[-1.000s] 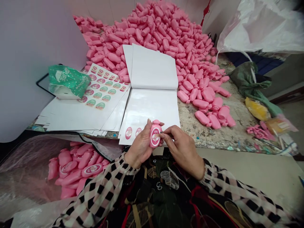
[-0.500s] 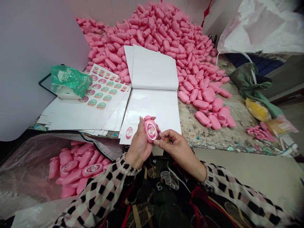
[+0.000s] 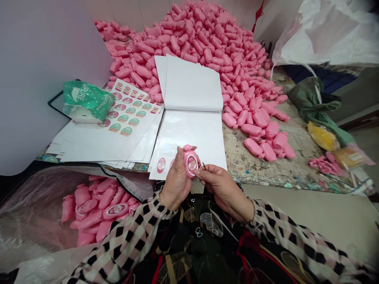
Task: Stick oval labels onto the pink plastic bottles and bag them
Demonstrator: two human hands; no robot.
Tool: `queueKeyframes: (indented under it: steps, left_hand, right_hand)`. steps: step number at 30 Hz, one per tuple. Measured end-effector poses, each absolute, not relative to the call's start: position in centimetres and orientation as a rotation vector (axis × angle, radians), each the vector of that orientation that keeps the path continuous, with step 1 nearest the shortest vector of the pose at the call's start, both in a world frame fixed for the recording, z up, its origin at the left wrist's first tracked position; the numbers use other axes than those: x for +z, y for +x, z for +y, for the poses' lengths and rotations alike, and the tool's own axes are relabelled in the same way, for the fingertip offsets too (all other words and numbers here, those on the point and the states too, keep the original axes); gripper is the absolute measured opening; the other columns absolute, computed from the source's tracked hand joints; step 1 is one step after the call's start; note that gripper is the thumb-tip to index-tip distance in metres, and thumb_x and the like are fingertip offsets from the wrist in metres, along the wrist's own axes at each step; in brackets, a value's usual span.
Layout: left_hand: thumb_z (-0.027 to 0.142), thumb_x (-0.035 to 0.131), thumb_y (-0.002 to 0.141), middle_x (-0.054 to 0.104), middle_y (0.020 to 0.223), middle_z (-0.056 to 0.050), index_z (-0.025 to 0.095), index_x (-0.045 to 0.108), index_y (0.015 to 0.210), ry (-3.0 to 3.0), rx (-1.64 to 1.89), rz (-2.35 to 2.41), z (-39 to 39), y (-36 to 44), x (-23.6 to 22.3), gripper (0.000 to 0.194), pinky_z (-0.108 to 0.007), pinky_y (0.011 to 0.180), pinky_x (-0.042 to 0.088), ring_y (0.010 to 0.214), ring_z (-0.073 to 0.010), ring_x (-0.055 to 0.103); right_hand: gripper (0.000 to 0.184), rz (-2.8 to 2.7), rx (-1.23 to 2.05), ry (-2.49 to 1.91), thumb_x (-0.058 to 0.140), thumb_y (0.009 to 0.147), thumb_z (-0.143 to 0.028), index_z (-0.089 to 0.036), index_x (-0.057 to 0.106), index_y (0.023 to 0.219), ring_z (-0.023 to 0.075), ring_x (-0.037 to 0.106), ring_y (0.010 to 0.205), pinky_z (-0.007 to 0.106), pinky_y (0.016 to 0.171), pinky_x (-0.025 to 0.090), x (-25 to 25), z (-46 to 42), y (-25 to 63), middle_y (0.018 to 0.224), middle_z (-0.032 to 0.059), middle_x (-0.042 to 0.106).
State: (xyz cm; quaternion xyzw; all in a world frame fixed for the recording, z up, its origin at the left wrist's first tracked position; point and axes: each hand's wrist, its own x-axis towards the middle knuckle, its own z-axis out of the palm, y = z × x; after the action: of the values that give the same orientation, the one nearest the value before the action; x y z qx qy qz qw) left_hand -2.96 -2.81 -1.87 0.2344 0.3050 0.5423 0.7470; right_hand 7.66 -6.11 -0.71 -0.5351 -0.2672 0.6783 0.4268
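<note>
My left hand (image 3: 176, 179) is wrapped round a small pink toy bottle (image 3: 191, 161), holding it upright with its labelled face towards me. An oval sticker with a white rim sits on that face. The thumb of my right hand (image 3: 223, 185) touches the lower right edge of the sticker. Pinched in the right fingers is a thin, slender tool (image 3: 204, 166); only a short dark end shows, and its kind is hidden. Below the hands lies a white sticker sheet (image 3: 195, 134), with an oval pink sticker (image 3: 160, 165) near its lower left corner.
A large heap of pink bottles (image 3: 201, 35) covers the back of the table. Printed sticker sheets (image 3: 127, 106) lie at left under a green plastic packet (image 3: 87, 101). An open plastic bag (image 3: 32, 221) at lower left holds labelled bottles. A yellow packet (image 3: 322, 136) lies at right.
The bottle has shifted slightly right and turned a little in my left hand. My right thumb has moved up onto the sticker's edge, and the tool's end now points upward.
</note>
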Motion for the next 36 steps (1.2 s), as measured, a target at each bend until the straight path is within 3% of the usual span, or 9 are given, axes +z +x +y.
queueKeyframes:
  steps: [9, 14, 36]
  left_hand:
    - [0.061, 0.041, 0.087, 0.050, 0.070, 0.000, 0.019, 0.055, 0.101, 0.540, 1.163, 0.647, -2.81, -2.94, -1.93, 0.046, -0.022, 0.053, 0.040, 0.058, -0.0103, 0.048]
    - [0.037, 0.063, 0.081, 0.053, 0.070, 0.002, 0.021, 0.053, 0.102, 0.614, 1.168, 0.709, -2.93, -3.15, -1.60, 0.027, -0.021, 0.056, 0.039, 0.059, -0.0094, 0.050]
    - [0.035, 0.061, 0.083, 0.058, 0.074, 0.001, 0.020, 0.053, 0.109, 0.657, 1.136, 0.790, -2.60, -3.02, -1.94, 0.030, -0.026, 0.065, 0.045, 0.067, -0.0127, 0.057]
  right_hand:
    - [0.026, -0.593, 1.736, -1.309, 0.071, 0.068, -0.034, -0.016, 0.053, 0.063, 0.0028, 0.023, 0.042, 0.023, 0.043, 0.015, -0.11, -6.38, 7.26, 0.050, -0.0085, 0.042]
    - [0.024, -0.618, 1.765, -1.284, 0.070, 0.068, -0.032, -0.016, 0.053, 0.062, 0.0031, 0.024, 0.041, 0.023, 0.042, 0.013, -0.18, -6.50, 7.33, 0.050, -0.0078, 0.044]
    - [0.030, -0.439, 1.890, -1.263, 0.073, 0.063, -0.029, -0.017, 0.046, 0.061, 0.0016, 0.019, 0.040, 0.022, 0.041, 0.006, -0.40, -6.03, 7.75, 0.049, -0.0093, 0.041]
